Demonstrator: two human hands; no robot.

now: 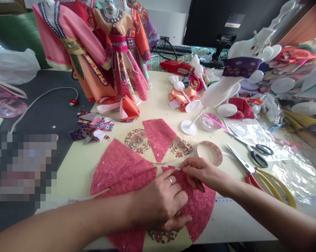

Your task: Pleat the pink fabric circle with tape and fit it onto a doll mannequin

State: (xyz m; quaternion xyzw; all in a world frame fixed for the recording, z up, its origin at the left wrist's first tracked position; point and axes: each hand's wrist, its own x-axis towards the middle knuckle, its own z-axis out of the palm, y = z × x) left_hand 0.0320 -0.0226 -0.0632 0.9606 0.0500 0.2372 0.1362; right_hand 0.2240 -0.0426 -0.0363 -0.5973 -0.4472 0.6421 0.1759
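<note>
A fan of pink patterned fabric panels (116, 164) with cream floral panels between them lies spread flat on the cream table (76, 168). My left hand (160, 199), a ring on one finger, presses down on the panels near the fan's centre. My right hand (202, 173) pinches a short strip of white tape (171, 167) at the point where the panels meet. A roll of double-sided tape (209, 152) lies just beyond my right hand.
Scissors with yellow handles (260, 175) and black-handled scissors (257, 154) lie to the right. Dressed doll costumes (108, 52) stand at the back left, a white doll stand (226, 87) at the back right. Fabric scraps (92, 127) lie left, piled cloth (296, 70) far right.
</note>
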